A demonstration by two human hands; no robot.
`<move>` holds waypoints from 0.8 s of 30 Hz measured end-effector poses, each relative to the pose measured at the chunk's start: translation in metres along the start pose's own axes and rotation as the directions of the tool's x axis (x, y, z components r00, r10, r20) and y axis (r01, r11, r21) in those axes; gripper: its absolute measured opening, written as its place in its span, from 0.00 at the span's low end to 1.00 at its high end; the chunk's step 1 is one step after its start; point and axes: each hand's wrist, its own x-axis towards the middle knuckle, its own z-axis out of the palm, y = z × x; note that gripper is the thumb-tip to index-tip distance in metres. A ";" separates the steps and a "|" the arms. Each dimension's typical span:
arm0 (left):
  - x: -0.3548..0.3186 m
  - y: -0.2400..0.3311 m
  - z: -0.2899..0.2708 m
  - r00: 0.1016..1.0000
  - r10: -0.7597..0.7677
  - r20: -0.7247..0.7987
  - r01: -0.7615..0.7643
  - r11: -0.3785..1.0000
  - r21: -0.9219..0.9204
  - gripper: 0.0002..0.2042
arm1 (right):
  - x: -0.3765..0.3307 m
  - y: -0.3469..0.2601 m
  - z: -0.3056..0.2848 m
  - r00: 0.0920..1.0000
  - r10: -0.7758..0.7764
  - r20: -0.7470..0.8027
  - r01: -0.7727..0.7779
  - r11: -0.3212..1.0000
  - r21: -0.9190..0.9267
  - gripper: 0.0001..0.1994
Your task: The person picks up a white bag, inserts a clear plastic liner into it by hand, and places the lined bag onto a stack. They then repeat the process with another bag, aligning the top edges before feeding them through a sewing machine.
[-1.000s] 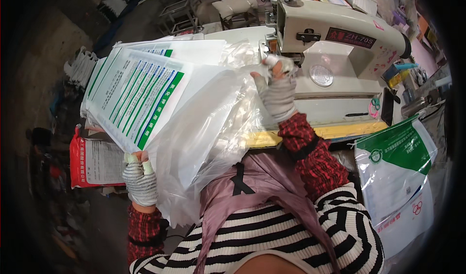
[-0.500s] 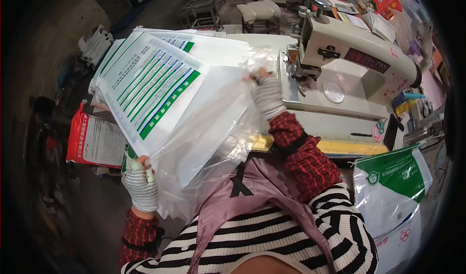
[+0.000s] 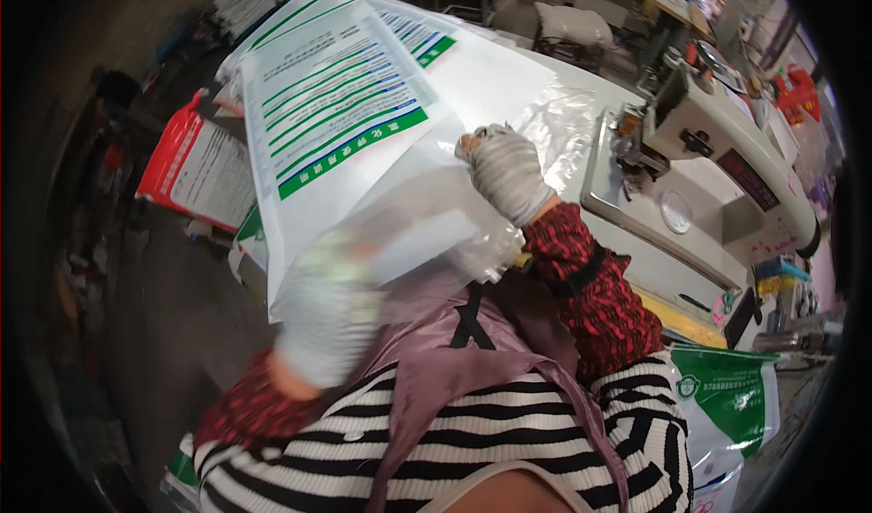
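A white woven sack (image 3: 336, 123) printed with green and blue stripes lies across the work table, its near end lifted toward me. A clear plastic liner (image 3: 563, 123) spills out of its right side and crumples over the near end. My right hand (image 3: 504, 172), in a grey knit glove, is closed on the liner at the sack's right edge. My left hand (image 3: 327, 322), also gloved and blurred by motion, sits at the sack's near lower edge and seems to grip it through the plastic.
A cream industrial sewing machine (image 3: 718, 141) stands on the table to the right. A red and white sack (image 3: 195, 163) lies low on the left, a green and white sack (image 3: 727, 395) at my right hip. More sacks (image 3: 241, 0) are stacked at the far left.
The sack has swung closer and more lengthwise toward me. My right hand dropped from near the sewing machine to the sack's right edge; my left hand moved right and up along the near edge.
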 end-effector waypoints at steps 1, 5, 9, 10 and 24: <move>0.002 0.010 0.028 0.988 0.122 0.089 -0.118 0.991 -0.056 0.17 | -0.007 -0.012 0.003 1.000 -0.019 0.005 0.019 1.000 0.009 0.05; 0.025 -0.014 0.079 0.693 -0.406 0.595 0.503 0.864 0.004 0.17 | -0.048 -0.039 -0.003 0.987 -0.158 -0.006 0.158 0.987 0.039 0.04; -0.005 -0.091 0.023 0.823 -0.456 0.338 0.497 0.867 -0.041 0.16 | -0.111 -0.006 0.010 0.999 0.032 0.041 -0.043 0.954 0.296 0.07; -0.020 -0.108 0.018 0.856 -0.425 0.294 0.463 0.883 -0.070 0.16 | -0.121 0.001 0.015 0.999 0.043 0.028 -0.049 0.951 0.305 0.05; -0.062 -0.107 -0.040 0.603 -0.723 -0.338 0.106 0.493 -0.864 0.19 | -0.079 -0.032 0.015 0.999 -0.052 -0.001 0.052 0.998 0.034 0.04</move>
